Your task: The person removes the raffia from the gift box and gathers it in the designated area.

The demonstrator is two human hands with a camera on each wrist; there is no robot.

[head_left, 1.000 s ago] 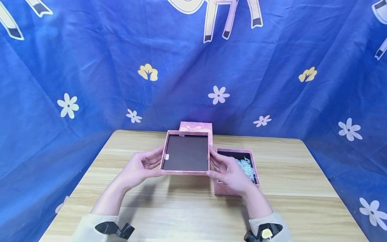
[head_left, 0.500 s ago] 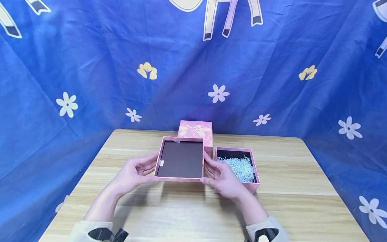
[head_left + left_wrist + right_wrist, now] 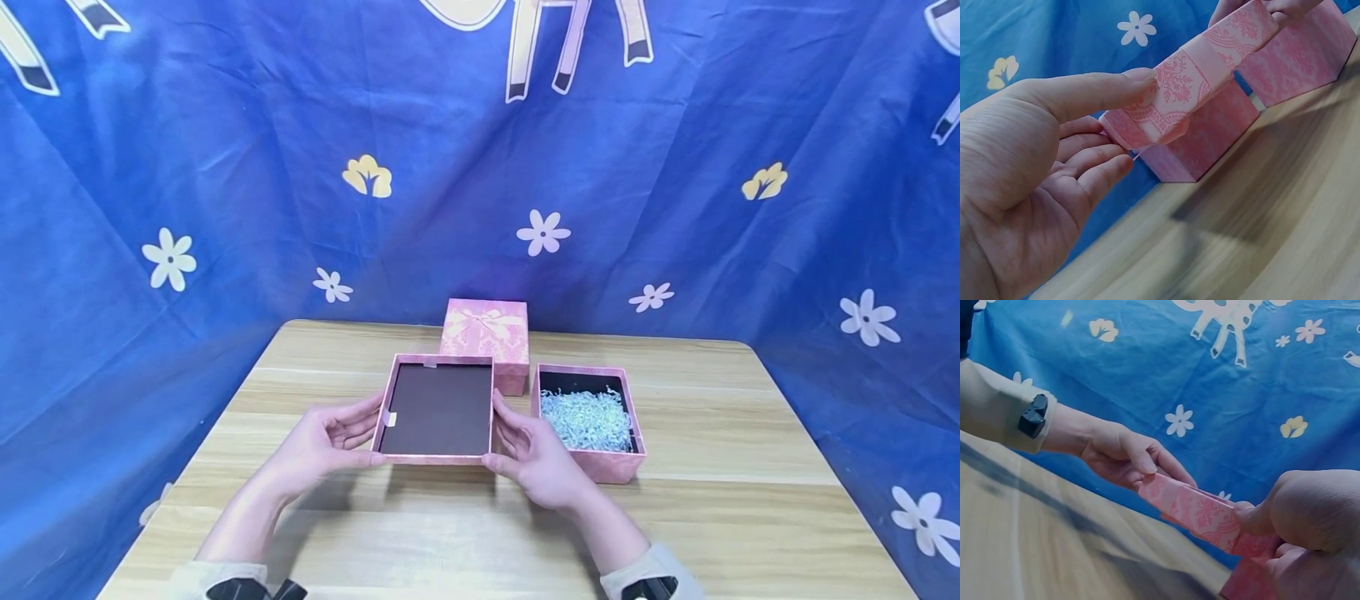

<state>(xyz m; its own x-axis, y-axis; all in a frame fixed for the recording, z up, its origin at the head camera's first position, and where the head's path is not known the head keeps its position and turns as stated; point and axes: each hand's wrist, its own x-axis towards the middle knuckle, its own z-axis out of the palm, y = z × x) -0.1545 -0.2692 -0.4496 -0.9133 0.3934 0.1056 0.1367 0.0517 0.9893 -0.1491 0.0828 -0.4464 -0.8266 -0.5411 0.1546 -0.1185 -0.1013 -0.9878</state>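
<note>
Between left grip (image 3: 318, 443) and right grip (image 3: 538, 461), each partly closed and holding one side, a pink lid (image 3: 438, 408) hangs above the table (image 3: 750, 500). Lid handling appears in hand; next move calls for level support.

Held lid (image 3: 438, 408): paper-covered card, by the look of it; smooth, matt black inside.
Ribbon band (image 3: 1207, 61): satiny cloth, softly shiny.
Open box (image 3: 609, 467): printed paper outside, matt and dark inside.
Shredded filling (image 3: 587, 421): crinkled, rough; paper or plastic, I can't tell from here.
Tabletop (image 3: 750, 467): smooth wood grain, slightly glossy.
Backdrop (image 3: 442, 142): creased cloth, faint sheen.
Sleeve (image 3: 997, 403): matt cloth.
</note>
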